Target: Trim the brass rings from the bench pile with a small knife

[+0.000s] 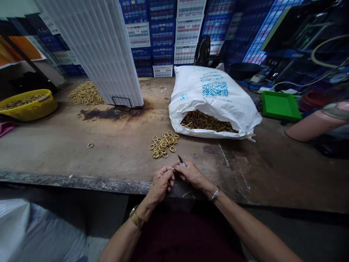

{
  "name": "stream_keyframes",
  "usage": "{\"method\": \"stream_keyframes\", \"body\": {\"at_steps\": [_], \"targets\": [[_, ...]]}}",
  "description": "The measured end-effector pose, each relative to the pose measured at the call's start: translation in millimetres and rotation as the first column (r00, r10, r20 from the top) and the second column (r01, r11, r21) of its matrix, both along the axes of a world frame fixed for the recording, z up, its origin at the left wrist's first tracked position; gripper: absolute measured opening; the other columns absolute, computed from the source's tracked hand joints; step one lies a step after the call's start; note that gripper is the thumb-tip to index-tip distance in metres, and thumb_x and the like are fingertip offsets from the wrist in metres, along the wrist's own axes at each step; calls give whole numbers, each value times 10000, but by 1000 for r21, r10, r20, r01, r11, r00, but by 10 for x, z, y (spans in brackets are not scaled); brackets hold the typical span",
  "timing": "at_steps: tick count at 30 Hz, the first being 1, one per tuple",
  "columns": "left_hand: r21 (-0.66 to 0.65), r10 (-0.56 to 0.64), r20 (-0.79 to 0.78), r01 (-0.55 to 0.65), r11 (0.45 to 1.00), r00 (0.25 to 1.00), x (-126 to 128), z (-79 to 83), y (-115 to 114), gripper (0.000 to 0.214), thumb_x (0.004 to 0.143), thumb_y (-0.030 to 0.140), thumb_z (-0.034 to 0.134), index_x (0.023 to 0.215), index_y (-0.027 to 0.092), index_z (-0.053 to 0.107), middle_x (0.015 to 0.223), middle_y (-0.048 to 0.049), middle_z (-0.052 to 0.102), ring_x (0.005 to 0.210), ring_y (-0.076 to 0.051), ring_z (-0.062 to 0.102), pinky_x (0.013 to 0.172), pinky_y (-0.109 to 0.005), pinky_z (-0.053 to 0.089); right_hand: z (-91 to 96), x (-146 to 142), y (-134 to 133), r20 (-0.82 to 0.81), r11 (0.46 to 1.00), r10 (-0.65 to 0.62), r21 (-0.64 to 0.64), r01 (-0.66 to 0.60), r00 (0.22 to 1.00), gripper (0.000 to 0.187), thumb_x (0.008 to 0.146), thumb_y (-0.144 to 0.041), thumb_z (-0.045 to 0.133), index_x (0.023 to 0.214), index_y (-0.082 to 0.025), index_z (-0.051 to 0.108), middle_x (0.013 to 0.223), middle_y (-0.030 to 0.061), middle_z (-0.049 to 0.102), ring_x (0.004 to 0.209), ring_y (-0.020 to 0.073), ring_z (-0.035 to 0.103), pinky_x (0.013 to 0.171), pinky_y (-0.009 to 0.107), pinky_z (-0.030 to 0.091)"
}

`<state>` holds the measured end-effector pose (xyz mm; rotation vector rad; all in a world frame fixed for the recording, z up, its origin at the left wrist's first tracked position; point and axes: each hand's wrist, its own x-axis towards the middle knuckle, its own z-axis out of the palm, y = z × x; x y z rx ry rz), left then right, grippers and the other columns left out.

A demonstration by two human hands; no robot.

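My left hand (161, 183) is closed at the near table edge, pinching a small brass ring (172, 169) between its fingertips. My right hand (191, 173) is closed round a small knife (180, 159) whose dark blade points up and away, right beside the ring. The two hands touch each other. Just beyond them lies a small heap of brass rings (163, 144) on the worn table (109, 145). A white sack (215, 98) lies on its side further back, its mouth open and full of rings (204, 122).
A single ring (90, 145) lies at the left. A yellow basin (29, 105) of rings, another ring pile (85, 94), a white ribbed column (106, 51), a green tray (280, 105), stacked crates (174, 32), and a white bag (32, 229) lower left.
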<state>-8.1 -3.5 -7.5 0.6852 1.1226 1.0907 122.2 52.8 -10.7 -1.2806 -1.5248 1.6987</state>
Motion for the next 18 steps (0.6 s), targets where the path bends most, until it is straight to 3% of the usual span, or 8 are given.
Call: {"method": "stream_keyframes", "body": {"at_steps": [3, 5, 7, 9, 11, 18], "targets": [[-6, 22, 22, -22, 1000, 1000, 1, 5, -2, 292, 704, 420, 596, 803, 155, 523, 582, 54, 480, 391, -34, 401, 334, -146, 234, -30, 21, -2, 94, 997, -44, 66, 38, 995, 205, 763, -344, 466, 774, -157, 551, 528, -44, 497, 401, 68, 356, 396, 188, 278], [-1, 52, 16, -52, 999, 999, 6, 1, -5, 286, 709, 418, 593, 801, 157, 518, 586, 54, 479, 394, -36, 402, 335, -147, 235, -31, 46, -22, 212, 973, -35, 232, -15, 977, 155, 757, -270, 454, 762, -159, 562, 581, -20, 535, 467, 82, 408, 456, 193, 316], [8, 77, -10, -77, 997, 997, 15, -8, -9, 296, 712, 430, 590, 801, 157, 519, 585, 53, 482, 398, -37, 403, 339, -148, 241, -14, 74, -56, 347, 898, 26, 403, -174, 938, 127, 745, -200, 442, 723, -169, 563, 605, -11, 546, 524, 93, 432, 519, 199, 331], [17, 89, -40, -88, 996, 995, 27, -23, -14, 311, 712, 447, 589, 797, 156, 520, 579, 51, 484, 399, -37, 401, 346, -149, 247, 17, 93, -92, 459, 814, 87, 479, -329, 884, 135, 736, -154, 433, 697, -177, 560, 611, -6, 552, 545, 99, 440, 552, 204, 327], [27, 97, -56, -95, 995, 994, 36, -42, -17, 321, 712, 461, 585, 791, 157, 518, 569, 52, 482, 398, -36, 394, 351, -148, 249, 53, 95, -118, 518, 777, 116, 484, -403, 847, 140, 729, -134, 432, 708, -180, 563, 631, 1, 570, 560, 105, 461, 567, 204, 324], [43, 119, -48, -117, 992, 992, 21, -56, -35, 336, 713, 487, 587, 752, 164, 502, 550, 57, 474, 392, -35, 390, 346, -149, 238, 99, 54, -99, 639, 775, 132, 409, -481, 758, 168, 750, -130, 422, 775, -182, 580, 686, 29, 628, 591, 120, 521, 565, 210, 312]]}}
